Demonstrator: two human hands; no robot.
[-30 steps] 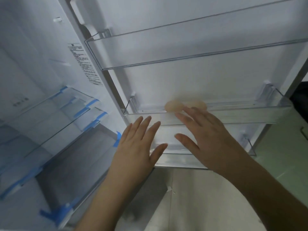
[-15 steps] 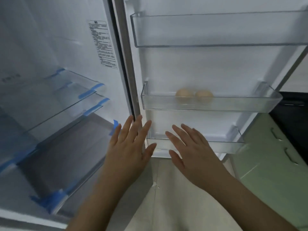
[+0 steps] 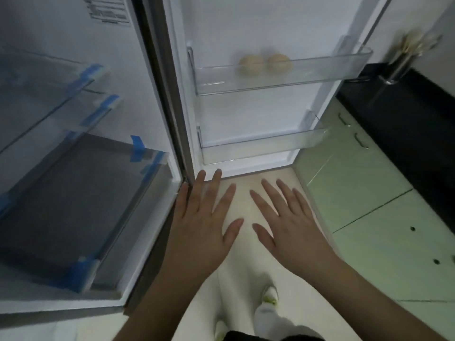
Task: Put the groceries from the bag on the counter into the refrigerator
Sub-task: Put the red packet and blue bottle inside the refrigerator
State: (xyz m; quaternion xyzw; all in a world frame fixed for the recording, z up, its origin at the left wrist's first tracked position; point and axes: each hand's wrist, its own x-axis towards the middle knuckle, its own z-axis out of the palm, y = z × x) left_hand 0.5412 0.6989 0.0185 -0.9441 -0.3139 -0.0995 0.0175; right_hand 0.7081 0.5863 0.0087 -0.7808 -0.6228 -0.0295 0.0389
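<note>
Beside the open refrigerator door [image 3: 258,28], both hands' fingers [image 3: 268,193] spread empty below two eggs [image 3: 264,64] in the door bin [image 3: 320,72].

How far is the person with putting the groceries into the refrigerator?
Done: two eggs sit side by side in the upper door bin. In hand: nothing; the left hand and right hand are open and empty, below the open door. Left: the lower door bin and the glass shelves look empty. The bag is out of view, so how much remains cannot be told.
</note>
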